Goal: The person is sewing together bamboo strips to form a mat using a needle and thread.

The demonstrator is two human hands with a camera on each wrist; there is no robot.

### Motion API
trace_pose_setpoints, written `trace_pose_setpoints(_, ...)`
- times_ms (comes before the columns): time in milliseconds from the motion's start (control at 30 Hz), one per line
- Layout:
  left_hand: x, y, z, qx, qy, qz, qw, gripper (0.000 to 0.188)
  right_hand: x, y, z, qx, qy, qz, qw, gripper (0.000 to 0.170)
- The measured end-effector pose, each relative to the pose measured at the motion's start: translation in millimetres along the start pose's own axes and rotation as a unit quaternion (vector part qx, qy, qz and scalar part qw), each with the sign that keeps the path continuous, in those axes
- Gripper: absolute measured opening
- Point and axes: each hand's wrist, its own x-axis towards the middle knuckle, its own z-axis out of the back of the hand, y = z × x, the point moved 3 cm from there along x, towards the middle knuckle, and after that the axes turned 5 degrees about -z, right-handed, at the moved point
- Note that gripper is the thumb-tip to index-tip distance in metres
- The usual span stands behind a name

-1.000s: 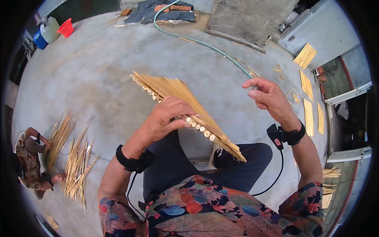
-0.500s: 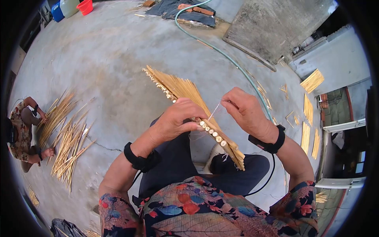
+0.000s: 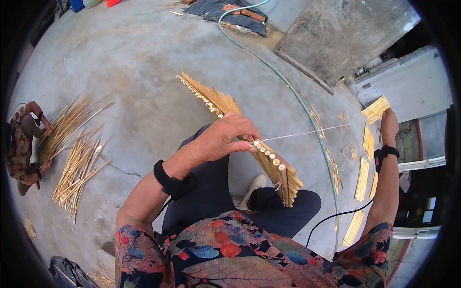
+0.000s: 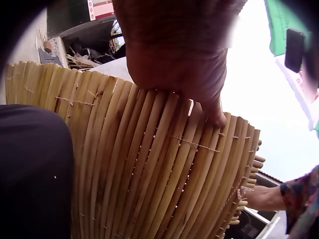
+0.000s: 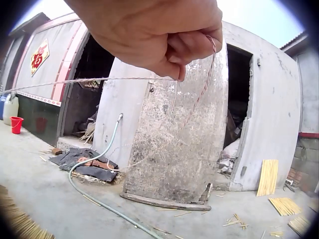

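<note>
My left hand [image 3: 228, 137] grips the edge of a mat of pale plant stalks [image 3: 282, 180] tilted over my lap, thumb close by the cut round ends. In the left wrist view, stitches cross the stalks of this mat [image 4: 149, 149], and the hand [image 4: 174, 55] covers part of its top edge. A thin twisted thread [image 3: 307, 131] stretches taut from the mat beside my left fingers toward the far right. Out there, my right hand [image 3: 390, 128] is at arm's length. Seen from the right wrist, curled fingers [image 5: 184, 47] pinch the red-and-white thread [image 5: 99, 79], a length hanging below.
At left another person [image 3: 29, 139] crouches by loose stalk piles [image 3: 79, 177]. A green hose [image 3: 295, 93] crosses the floor. Stalk panels [image 3: 362, 180] lie at right, near scattered stalk bits. Farther off are a leaning slab [image 3: 341, 38] and bricks [image 3: 247, 14] on dark sheeting.
My right hand came in close to the mat, then swung far out to the right, drawing the thread into a straight line. The left hand keeps its grip while the mat tilts slightly.
</note>
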Motion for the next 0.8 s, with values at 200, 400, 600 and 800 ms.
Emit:
trace_pose_setpoints(200,6.6,-0.8,-2.2,0.014,0.024,0.011,1.0,0.022,-105.8,178.1,68.9,0.569,0.304,-0.018,0.764,0.023)
trace_pose_setpoints(400,-1.6,-1.4,-0.3,0.059,0.049,-0.019,0.997,0.028,-159.3,265.7,98.0,0.654,0.484,0.125,0.568,0.019)
trace_pose_setpoints(600,-11.0,1.1,0.5,0.084,0.05,-0.066,0.993,0.041,-200.0,300.8,96.8,0.615,0.594,0.127,0.502,0.018)
trace_pose_setpoints(800,-3.5,-0.8,-0.5,0.078,0.058,-0.077,0.992,0.039,-202.5,294.7,85.4,0.579,0.667,0.081,0.462,0.016)
